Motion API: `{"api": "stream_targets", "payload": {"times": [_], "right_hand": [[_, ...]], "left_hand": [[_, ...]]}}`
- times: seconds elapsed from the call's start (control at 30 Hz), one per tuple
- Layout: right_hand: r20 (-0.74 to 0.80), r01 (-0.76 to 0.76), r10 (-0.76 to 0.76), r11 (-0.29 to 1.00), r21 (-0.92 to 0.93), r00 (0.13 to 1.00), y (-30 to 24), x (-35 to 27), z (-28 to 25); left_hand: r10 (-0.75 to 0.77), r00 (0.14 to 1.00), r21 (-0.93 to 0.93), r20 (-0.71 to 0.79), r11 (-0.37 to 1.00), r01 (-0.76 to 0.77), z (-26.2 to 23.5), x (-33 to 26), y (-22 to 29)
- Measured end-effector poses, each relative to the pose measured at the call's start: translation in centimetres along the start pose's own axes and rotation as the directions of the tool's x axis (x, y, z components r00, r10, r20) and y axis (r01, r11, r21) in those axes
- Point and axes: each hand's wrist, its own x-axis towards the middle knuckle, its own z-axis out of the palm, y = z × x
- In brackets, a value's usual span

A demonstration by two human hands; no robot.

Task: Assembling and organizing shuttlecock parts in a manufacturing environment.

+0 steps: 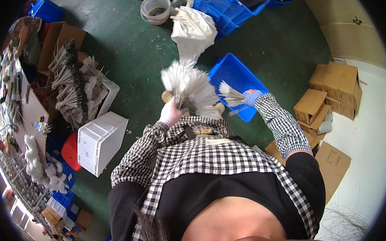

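My left hand point(170, 112), in a pale glove, is closed round the grey stems of a large fanned bundle of thin white-tufted wire brushes point(189, 86). The white ends spread up and away from me, and some look smeared. Out to the right, my right hand point(253, 97), in a blue-and-white glove, is closed on a smaller bundle of similar brushes point(230, 94). Its white ends point left. This bundle is above a blue plastic bin point(239, 68), whose near part is partly hidden by my hand and the brushes.
A white sack point(192, 31) lies ahead, near a clear bucket point(156, 10) and stacked blue crates point(226, 9). To the left, heaped grey brushes point(68, 81) stand by a white crate point(100, 143) and a red stool point(70, 152). Cardboard boxes point(337, 84) are stacked at right.
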Motion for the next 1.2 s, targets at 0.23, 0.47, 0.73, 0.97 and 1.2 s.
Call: {"api": "stream_targets", "payload": {"times": [0.23,0.47,0.73,0.97,1.2], "right_hand": [[-0.254,0.207,0.030,0.489,0.847,0.967,-8.2,-3.7,-8.2],[-0.620,0.637,0.150,-0.221,0.738,0.770,-13.1,-4.4,-11.3],[-0.942,0.913,0.161,0.244,0.326,0.294,-12.5,-2.3,-13.8],[-0.348,0.093,-0.016,0.974,0.206,0.937,1.0,4.2,-18.8],[-0.775,0.624,0.228,0.481,0.617,0.590,-1.4,2.9,-20.8]], "left_hand": [[-0.371,0.919,-0.701,-0.136,0.692,0.176,-6.4,-0.4,-5.7],[-0.276,0.916,-0.910,-0.291,0.374,-0.176,-7.2,2.8,-5.1],[-0.193,0.938,-0.815,-0.288,0.565,-0.134,-8.1,8.3,-3.0],[-0.051,0.997,-0.586,-0.050,0.810,0.012,-12.4,13.6,1.7],[-0.251,0.965,-0.869,0.069,0.460,0.182,-9.7,24.6,5.6]]}}
